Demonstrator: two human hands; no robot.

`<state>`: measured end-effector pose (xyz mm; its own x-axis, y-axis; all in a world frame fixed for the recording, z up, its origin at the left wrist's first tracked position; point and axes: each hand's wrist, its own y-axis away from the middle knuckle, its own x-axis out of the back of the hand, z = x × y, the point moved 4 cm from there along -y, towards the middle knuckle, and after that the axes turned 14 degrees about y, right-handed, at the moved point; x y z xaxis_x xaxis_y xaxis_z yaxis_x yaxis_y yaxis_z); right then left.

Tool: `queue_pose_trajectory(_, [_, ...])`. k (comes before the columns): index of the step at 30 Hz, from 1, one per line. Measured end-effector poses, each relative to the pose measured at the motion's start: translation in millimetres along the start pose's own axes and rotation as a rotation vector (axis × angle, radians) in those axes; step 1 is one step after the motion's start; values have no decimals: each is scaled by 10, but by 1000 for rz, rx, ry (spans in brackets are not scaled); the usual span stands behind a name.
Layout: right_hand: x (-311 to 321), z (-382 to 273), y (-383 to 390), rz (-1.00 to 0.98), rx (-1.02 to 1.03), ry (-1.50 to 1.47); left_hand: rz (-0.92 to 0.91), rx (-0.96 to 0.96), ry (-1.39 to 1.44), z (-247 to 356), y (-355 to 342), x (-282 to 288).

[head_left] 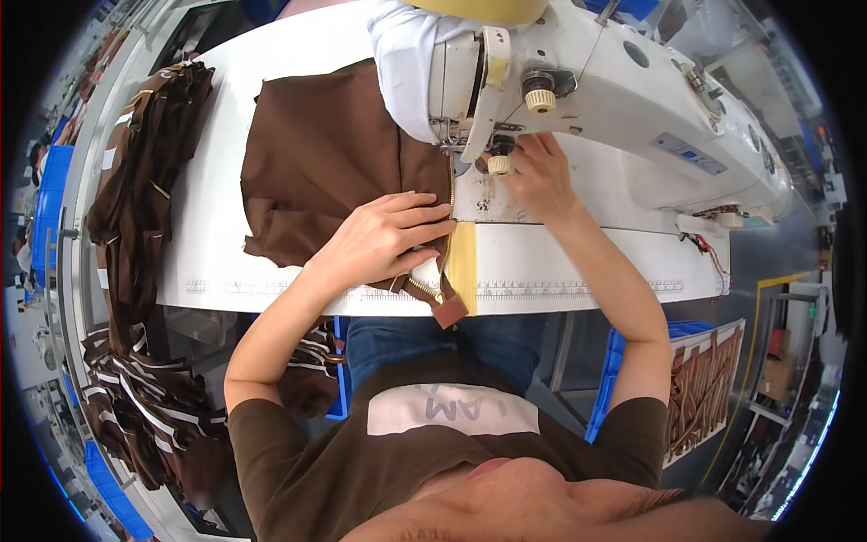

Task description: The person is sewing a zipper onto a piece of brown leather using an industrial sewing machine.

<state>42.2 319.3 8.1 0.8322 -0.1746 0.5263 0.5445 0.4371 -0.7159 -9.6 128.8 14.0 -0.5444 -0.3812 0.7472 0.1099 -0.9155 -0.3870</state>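
A brown fabric piece [316, 154] lies on the white sewing table, its right edge under the head of a sewing machine [623, 99]. A brass-toothed zipper [451, 185] runs down that edge, and its lower end spreads apart toward a small reddish-brown tab [450, 312] at the table's front edge. My left hand [370, 239] rests on the cloth, fingers stretched out toward the zipper and thumb lower down. Just right of the needle area is my right hand [539, 176]; a machine knob [499, 164] partly hides its fingertips, so its grip is unclear.
A yellow strip [463, 266] and a printed ruler [578, 290] mark the white tabletop. Dark brown pieces [135, 199] with zippers pile over a rail on the left. White cloth [402, 72] wraps the machine head. Blue bins [605, 370] stand below, and brown strips [709, 388] lie at right.
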Motion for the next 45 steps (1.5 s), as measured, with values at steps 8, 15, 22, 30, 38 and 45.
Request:
queue_pose_trajectory(8, [2,-29,39,-37,-13,-12,31,-16,20,3,49,-4])
queue_pose_trajectory(15, [471,-639,-23,-145,-104,-527,83,97,128,-17,61,22])
queue_pose_trajectory(22, [535,-690,37,-94,-18,-509,157,138,175,30,70,5])
queue_pose_trajectory(30, [549,-686,29,-63,45,-500,153,62,-142,162,52,-143])
queue_pose_trajectory(38, [540,-653,62,-102,95,-587,797,487,245,-401,142,315])
queue_pose_trajectory(45, [573,-731,-35,-222,6,-471,205,97,23,-27,122,67])
